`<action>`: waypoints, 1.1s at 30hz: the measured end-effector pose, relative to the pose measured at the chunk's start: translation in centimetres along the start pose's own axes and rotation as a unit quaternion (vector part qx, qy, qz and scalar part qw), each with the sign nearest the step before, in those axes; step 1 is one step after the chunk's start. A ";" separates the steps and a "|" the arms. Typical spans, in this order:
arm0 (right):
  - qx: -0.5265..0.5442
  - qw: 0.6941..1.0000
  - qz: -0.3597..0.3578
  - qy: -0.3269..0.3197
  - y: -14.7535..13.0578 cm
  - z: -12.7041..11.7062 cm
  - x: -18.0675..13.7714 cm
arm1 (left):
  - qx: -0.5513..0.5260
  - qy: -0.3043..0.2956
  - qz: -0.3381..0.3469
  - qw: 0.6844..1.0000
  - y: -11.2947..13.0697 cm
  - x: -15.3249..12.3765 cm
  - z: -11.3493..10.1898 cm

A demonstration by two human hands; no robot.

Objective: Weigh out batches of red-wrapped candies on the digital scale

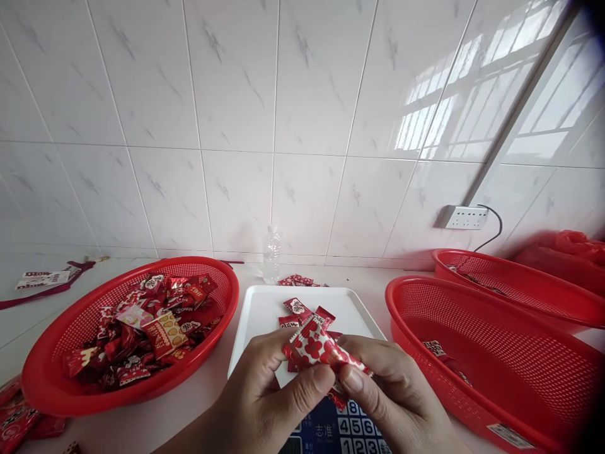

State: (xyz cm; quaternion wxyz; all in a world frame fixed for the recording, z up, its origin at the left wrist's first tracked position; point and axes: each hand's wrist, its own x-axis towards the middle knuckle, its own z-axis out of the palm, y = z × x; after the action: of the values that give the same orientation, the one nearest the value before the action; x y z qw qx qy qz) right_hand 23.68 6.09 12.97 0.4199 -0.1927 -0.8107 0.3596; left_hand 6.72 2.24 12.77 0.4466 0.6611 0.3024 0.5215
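My left hand [265,397] and my right hand [392,391] pinch the same red-and-white flowered candy wrapper [317,349] between thumbs and fingers, low in the middle of the view. They hold it just above the near edge of a white tray [265,309]. A few red wrapped candies [299,309] lie on the tray behind my fingers. Under my hands shows the blue keypad of a scale [340,432].
A red basket [51,372] at the left holds several wrapped candies. Two red baskets [501,353] [529,287] stand at the right, the nearer one with a couple of candies. A small clear bottle [271,255] stands by the tiled wall. A power strip [462,217] hangs on the wall.
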 end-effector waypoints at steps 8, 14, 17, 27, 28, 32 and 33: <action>0.023 0.999 0.032 0.005 0.0 -0.1 0.1 | 0.042 -0.014 0.003 0.999 0.4 0.2 -0.3; 0.012 0.999 0.036 0.022 0.2 0.0 -0.1 | 0.127 0.080 0.086 0.985 -0.5 -0.3 0.2; 0.019 0.999 0.029 0.033 0.2 0.0 -0.1 | 0.158 0.188 0.159 0.956 -1.1 -0.7 0.7; 0.041 0.998 0.033 0.037 -0.1 -0.1 -0.1 | 0.177 0.204 0.220 0.937 0.3 -1.2 1.0; 0.043 0.998 0.034 0.037 -0.1 -0.1 -0.1 | 0.169 0.199 0.209 0.942 0.4 -1.2 0.9; 0.035 0.998 0.032 0.046 0.0 -0.1 -0.1 | 0.142 0.184 0.179 0.956 0.7 -1.1 0.7; 0.031 0.998 0.032 0.050 0.0 -0.1 -0.2 | 0.136 0.186 0.175 0.957 0.7 -1.0 0.7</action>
State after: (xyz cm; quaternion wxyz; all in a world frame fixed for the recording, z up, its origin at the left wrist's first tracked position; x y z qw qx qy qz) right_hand 23.85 5.99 12.93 0.4541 -0.2229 -0.7707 0.3875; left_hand 7.08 0.85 12.93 0.1899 0.6493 0.3275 0.6596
